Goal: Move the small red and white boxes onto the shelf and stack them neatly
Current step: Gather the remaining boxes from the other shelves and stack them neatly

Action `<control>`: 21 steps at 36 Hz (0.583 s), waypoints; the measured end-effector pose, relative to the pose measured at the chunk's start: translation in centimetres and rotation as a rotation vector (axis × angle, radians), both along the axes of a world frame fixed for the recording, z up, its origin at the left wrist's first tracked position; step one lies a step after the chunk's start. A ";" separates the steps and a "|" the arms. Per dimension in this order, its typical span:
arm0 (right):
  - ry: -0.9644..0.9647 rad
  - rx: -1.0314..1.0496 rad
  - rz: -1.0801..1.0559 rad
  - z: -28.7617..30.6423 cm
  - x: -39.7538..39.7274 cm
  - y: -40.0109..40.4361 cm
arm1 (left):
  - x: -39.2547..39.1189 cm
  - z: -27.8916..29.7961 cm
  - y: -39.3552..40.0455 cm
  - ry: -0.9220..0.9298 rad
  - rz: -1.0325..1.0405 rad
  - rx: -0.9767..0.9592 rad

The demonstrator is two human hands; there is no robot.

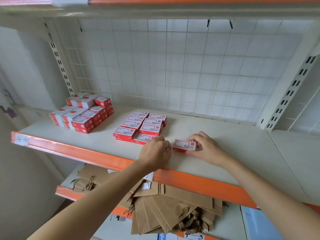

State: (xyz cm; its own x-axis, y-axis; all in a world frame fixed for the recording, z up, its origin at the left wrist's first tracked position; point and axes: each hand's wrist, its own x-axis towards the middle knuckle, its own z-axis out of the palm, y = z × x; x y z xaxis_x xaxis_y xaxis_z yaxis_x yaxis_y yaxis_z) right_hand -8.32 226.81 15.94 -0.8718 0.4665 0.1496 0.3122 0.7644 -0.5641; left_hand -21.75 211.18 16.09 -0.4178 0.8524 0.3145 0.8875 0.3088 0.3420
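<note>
Here the right hand pinches a lone box lying on the shelf just beside the flat stack; the left hand, grip hidden, could nudge that stack askew.

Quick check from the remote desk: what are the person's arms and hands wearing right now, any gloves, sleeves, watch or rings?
Nothing is worn that the head view shows. The left hand and right hand are bare, with no gloves. Both forearms are uncovered up to the frame edge, so no sleeves are in view. No watch, bracelet or wristband shows on either wrist; no ring is visible, though most fingers are partly hidden.
</note>
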 end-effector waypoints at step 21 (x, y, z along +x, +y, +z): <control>0.048 0.348 0.033 1.0 -10.8 -7.6 | -5.2 1.1 -7.5 0.010 0.011 -0.032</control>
